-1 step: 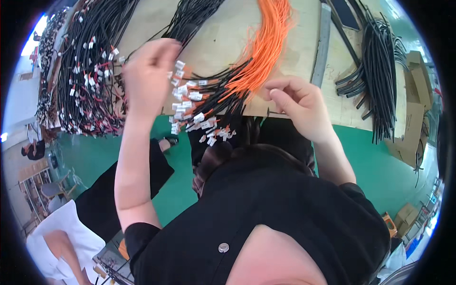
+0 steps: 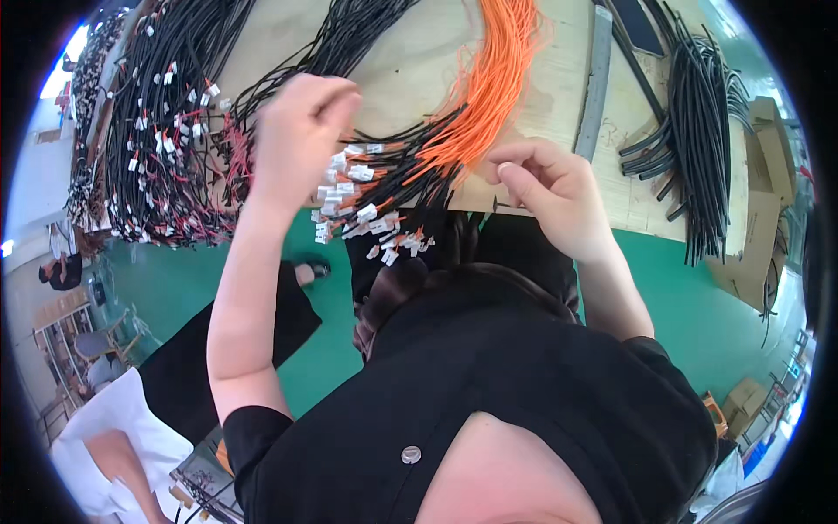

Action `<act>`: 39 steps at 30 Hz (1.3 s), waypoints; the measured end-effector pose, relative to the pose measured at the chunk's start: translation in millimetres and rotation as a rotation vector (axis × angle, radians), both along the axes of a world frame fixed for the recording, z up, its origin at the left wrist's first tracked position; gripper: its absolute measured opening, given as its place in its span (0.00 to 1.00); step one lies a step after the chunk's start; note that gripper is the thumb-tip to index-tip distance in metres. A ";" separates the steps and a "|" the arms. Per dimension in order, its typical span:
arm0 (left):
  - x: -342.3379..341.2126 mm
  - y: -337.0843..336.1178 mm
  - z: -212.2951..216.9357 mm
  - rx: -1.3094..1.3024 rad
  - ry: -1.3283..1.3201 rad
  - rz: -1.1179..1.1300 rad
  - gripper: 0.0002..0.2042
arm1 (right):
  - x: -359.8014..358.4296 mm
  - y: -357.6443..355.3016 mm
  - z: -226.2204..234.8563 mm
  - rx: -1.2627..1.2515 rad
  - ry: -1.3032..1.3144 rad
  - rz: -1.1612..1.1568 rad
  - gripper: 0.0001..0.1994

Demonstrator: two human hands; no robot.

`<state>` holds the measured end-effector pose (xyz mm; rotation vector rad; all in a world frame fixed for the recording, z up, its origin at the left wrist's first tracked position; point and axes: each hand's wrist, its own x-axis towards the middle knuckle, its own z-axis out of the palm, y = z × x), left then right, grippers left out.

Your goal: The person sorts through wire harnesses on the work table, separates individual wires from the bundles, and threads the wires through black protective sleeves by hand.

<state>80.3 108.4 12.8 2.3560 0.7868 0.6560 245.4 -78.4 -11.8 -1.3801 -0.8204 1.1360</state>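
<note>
A bundle of orange wires (image 2: 502, 79) runs down the table and fans out into black sleeved ends (image 2: 432, 148). White connectors (image 2: 336, 188) cap these ends, some of them hanging past the table's near edge. Over the left side of the connectors is my left hand (image 2: 301, 140), fingers curled inward and slightly blurred; whatever is in them cannot be made out. Just right of the orange wires, my right hand (image 2: 559, 188) has its thumb and forefinger drawn together near the bundle's edge. Anything between those fingertips is too small to name.
Black cables with white connectors (image 2: 161, 131) heap at the left, and another black wire bundle (image 2: 358, 39) lies at the back. A grey metal strip (image 2: 594, 83) and thick black tubes (image 2: 698, 157) are at the right. A person in white (image 2: 131, 437) is at lower left.
My left hand has shifted to the right, covering some of the upper connectors. My right hand stays almost where it was.
</note>
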 end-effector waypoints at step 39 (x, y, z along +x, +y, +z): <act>-93.7 -79.9 96.7 0.099 0.270 0.232 0.03 | -13.1 127.4 -6.7 0.138 1.349 -0.073 0.07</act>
